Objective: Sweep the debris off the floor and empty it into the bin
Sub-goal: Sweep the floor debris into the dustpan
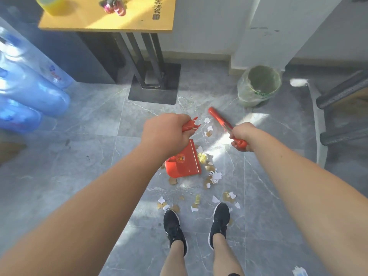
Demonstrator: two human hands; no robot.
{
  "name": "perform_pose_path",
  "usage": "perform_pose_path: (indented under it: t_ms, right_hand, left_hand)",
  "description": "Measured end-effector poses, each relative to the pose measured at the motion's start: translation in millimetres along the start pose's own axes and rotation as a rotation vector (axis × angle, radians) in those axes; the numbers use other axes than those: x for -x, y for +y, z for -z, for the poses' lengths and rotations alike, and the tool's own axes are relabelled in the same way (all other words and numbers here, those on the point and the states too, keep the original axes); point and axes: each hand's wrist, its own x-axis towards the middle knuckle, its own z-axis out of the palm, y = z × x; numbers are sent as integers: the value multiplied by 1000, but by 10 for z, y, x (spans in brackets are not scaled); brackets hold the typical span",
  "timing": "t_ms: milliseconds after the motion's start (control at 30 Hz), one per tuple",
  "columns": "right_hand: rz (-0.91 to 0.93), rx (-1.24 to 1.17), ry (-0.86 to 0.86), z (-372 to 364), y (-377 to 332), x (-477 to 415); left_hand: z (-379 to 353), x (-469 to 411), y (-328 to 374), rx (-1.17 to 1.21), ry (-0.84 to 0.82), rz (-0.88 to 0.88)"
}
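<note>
Torn white and brown paper scraps (211,176) lie scattered on the grey tiled floor, from beside the dustpan down to my shoes. My left hand (165,136) grips the toothed top of the handle of a red dustpan (184,164), whose pan stands on the floor with its mouth against the scraps. My right hand (242,135) is closed around a red broom handle (219,119) that points up and left toward the bin; no brush head shows. The bin (258,84), lined with a clear bag, stands by the wall at the upper right.
A yellow-topped table (107,22) on a black pedestal base (153,92) stands ahead. Blue water bottles (29,90) lie at the left. Dark stair treads (342,108) rise at the right. My black shoes (199,226) stand among the lower scraps.
</note>
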Motion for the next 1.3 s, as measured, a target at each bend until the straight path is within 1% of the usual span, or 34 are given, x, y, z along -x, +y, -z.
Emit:
perform_pose_path:
  t_ms: [200, 367, 533, 700, 800, 900, 967, 1067, 1167, 1300]
  right_hand:
    - [-34, 43, -134, -557, 242, 616]
    - [-56, 131, -176, -847, 508, 1099]
    - [-80, 168, -209, -921, 619, 1419]
    - [-48, 171, -235, -877, 388, 1827]
    - [26, 216, -199, -1078, 80, 1749]
    - [131, 278, -176, -1373, -317, 1488]
    - [225, 369, -157, -1563, -590, 1236]
    - [313, 533, -147, -1754, -869, 828]
    - [348, 701, -189, -1788, -852, 668]
    - [312, 837, -315, -1577, -361, 869]
  left_hand:
    - [-42, 113, -277, 55, -15, 18]
    - [0, 410, -594, 54, 28, 106]
    - [141, 685, -895, 94, 36, 203]
    - [278, 949, -1238, 111, 53, 277]
    - [329, 1050, -1399, 124, 71, 314]
    - [337, 1108, -1514, 134, 81, 374]
    - [310, 1150, -1578, 137, 105, 411]
    - [218, 1246, -1645, 123, 135, 489]
    - [124, 1358, -1631, 122, 142, 554]
    - [98, 1486, -1462, 134, 151, 655]
